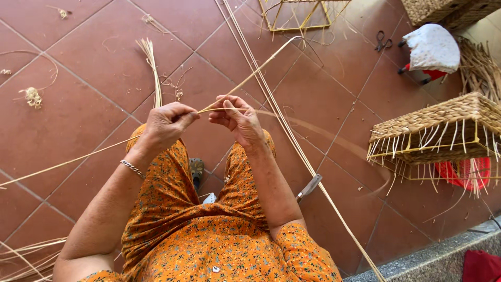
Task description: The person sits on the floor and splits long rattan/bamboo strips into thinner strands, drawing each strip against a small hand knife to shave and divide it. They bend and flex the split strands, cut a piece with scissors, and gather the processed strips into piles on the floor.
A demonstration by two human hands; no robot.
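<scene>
Both hands meet above the knees: the left hand (166, 124) pinches a thin rattan strip (245, 81) and the right hand (237, 117) closes on it just beside. Seemingly the strip is being split or smoothed, calling for steady tension. Farther off lie loose reeds (292, 136), a half-woven basket (438, 128), scissors (382, 40), a wire frame (297, 15).
</scene>
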